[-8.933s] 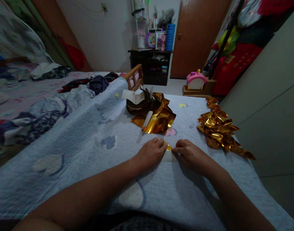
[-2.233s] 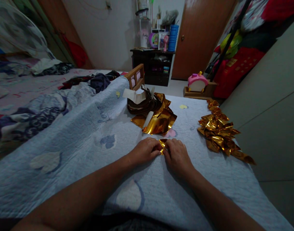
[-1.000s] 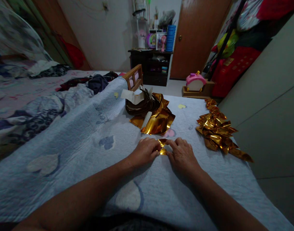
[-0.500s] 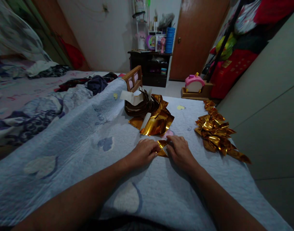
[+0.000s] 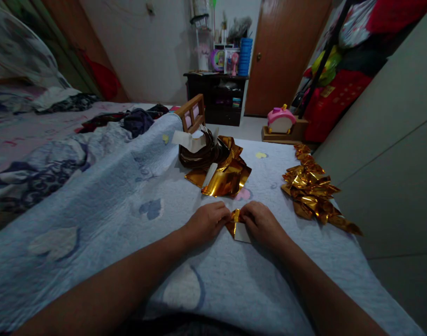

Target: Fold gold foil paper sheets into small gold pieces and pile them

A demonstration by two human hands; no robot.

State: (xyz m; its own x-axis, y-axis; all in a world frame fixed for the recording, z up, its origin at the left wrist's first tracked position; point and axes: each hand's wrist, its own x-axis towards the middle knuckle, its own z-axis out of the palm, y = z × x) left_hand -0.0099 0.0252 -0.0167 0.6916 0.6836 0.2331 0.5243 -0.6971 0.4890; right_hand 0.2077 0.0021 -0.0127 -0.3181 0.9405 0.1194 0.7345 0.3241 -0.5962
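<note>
Between my two hands is a small piece of gold foil paper (image 5: 230,228), partly folded, with a pale underside showing toward me. My left hand (image 5: 208,221) pinches its left edge, fingers curled. On the other side my right hand (image 5: 264,223) grips the upper right part, its fingertips partly hidden behind the hand. Just beyond lies a loose stack of gold foil sheets (image 5: 225,179), some curled with dark edges and white backs. To the right, a heap of folded gold foil pieces (image 5: 309,189) rests along the bed's edge.
A pale blue quilt with heart patches (image 5: 185,284) covers the bed beneath everything. A wooden bed rail (image 5: 192,114) stands at the far end, with a dark cabinet (image 5: 215,98) behind it. Rumpled clothes (image 5: 138,122) lie on the left; a pale wardrobe (image 5: 391,154) borders the right.
The foil paper between my hands has been turned or unfolded, so a pale flap now shows toward me. Both hands keep hold and have shifted only slightly.
</note>
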